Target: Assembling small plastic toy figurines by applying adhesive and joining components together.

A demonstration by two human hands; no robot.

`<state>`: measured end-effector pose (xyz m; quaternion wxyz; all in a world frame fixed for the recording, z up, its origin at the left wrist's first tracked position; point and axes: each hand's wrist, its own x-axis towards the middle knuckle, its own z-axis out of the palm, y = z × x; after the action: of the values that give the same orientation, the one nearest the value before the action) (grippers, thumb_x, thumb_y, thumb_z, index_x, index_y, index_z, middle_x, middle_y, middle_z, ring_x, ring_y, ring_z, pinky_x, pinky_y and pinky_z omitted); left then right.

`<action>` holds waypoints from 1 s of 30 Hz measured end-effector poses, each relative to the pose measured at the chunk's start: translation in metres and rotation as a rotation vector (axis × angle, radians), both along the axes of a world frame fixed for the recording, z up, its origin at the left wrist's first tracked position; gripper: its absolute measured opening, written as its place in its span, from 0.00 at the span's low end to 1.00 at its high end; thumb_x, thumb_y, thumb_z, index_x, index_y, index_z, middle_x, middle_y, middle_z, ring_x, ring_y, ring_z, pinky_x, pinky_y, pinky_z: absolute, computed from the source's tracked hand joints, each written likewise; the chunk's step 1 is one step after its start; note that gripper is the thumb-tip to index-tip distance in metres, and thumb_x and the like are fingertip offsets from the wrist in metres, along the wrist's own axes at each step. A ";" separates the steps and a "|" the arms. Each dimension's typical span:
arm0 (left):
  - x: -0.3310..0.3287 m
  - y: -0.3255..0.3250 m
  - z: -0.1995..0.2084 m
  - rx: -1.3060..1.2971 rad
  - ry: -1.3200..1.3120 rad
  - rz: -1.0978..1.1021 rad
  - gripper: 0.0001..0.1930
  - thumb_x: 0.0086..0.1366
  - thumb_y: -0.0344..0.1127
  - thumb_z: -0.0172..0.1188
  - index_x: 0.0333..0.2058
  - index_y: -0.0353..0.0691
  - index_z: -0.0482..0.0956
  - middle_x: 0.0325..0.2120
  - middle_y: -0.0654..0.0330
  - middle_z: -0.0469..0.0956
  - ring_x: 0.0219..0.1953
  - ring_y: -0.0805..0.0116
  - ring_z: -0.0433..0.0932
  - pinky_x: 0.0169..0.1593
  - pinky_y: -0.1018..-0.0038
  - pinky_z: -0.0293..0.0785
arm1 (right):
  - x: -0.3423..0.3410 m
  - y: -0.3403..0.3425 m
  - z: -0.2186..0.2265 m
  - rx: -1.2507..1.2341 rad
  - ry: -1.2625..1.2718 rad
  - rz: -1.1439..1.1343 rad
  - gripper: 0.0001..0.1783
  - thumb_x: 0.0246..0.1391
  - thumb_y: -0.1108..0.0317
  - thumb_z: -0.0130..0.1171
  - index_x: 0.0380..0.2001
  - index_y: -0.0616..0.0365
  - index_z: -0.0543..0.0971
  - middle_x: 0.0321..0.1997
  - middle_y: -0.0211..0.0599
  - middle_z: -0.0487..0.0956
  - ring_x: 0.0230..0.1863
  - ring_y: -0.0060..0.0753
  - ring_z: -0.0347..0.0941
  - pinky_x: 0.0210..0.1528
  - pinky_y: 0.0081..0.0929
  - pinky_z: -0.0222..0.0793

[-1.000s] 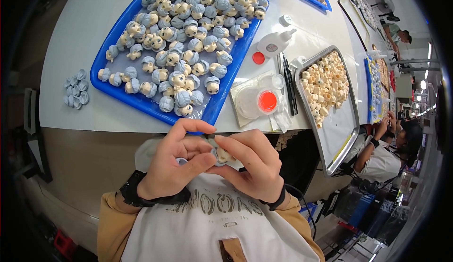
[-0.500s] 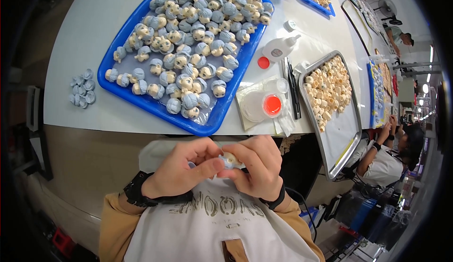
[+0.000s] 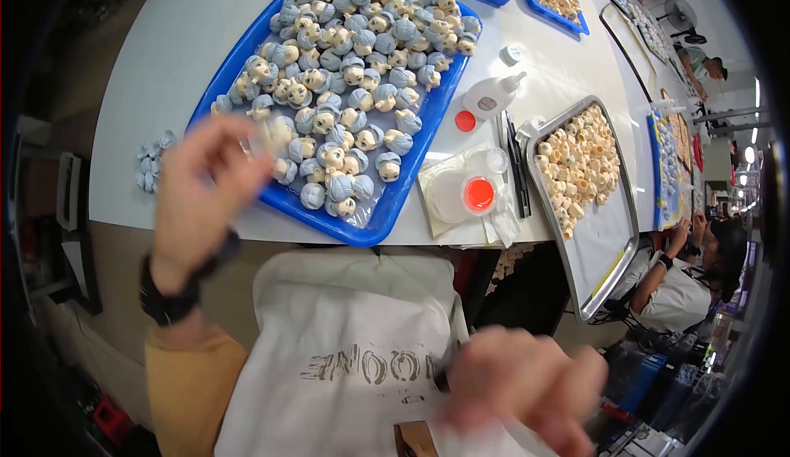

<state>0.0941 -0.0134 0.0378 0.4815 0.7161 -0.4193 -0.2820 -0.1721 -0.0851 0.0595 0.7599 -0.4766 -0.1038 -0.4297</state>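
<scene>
My left hand (image 3: pixel 202 181) is raised over the left front rim of a blue tray (image 3: pixel 383 210), blurred by motion. At its fingertips is a smeared cream-coloured doll head (image 3: pixel 277 134), its details lost in the blur. Many small doll heads with light blue hair (image 3: pixel 388 166) fill the tray, heaped toward the far end. Low at the right, beside my apron, my right hand (image 3: pixel 522 379) is also blurred. I cannot make out its fingers or anything in them. Left of the tray lies a small pile of light blue hair pieces (image 3: pixel 148 165).
A metal tray (image 3: pixel 539 185) of cream-coloured face parts (image 3: pixel 580 161) overhangs the table's front edge. Between the trays are a white squeeze bottle (image 3: pixel 492 95), a clear tub with an orange-red top (image 3: pixel 477 194) and black pen-like tools (image 3: pixel 518 161). A co-worker (image 3: pixel 679 284) sits at right.
My hands have parted from the doll head they held together. The left moved up and left to the tray with the head; the right dropped down and right. The view shifted slightly.
</scene>
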 end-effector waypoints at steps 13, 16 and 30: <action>-0.057 0.019 -0.008 -0.074 0.861 -0.292 0.17 0.52 0.28 0.60 0.38 0.39 0.62 0.35 0.58 0.62 0.32 0.71 0.71 0.30 0.80 0.70 | -0.079 -0.049 0.030 -0.549 0.082 -0.143 0.17 0.59 0.58 0.54 0.24 0.60 0.74 0.26 0.43 0.79 0.20 0.37 0.75 0.21 0.30 0.69; -0.063 0.024 -0.020 0.058 1.132 -0.482 0.08 0.61 0.19 0.50 0.38 0.33 0.66 0.36 0.55 0.65 0.31 0.68 0.78 0.26 0.79 0.75 | -0.095 -0.083 0.021 -0.433 1.211 -0.955 0.07 0.51 0.71 0.59 0.30 0.65 0.77 0.27 0.36 0.76 0.24 0.28 0.69 0.26 0.26 0.66; -0.083 0.019 -0.053 -0.086 0.660 -0.830 0.14 0.70 0.42 0.51 0.40 0.36 0.77 0.31 0.63 0.75 0.27 0.79 0.68 0.31 0.81 0.64 | -0.149 -0.120 -0.049 -0.691 1.744 -0.851 0.13 0.47 0.79 0.60 0.38 0.61 0.74 0.27 0.39 0.76 0.26 0.30 0.73 0.29 0.25 0.68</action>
<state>0.0109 0.0059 -0.0149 0.4647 0.3424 -0.5047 -0.6419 -0.3208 -0.2054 0.0104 0.1773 -0.8126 0.5433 -0.1146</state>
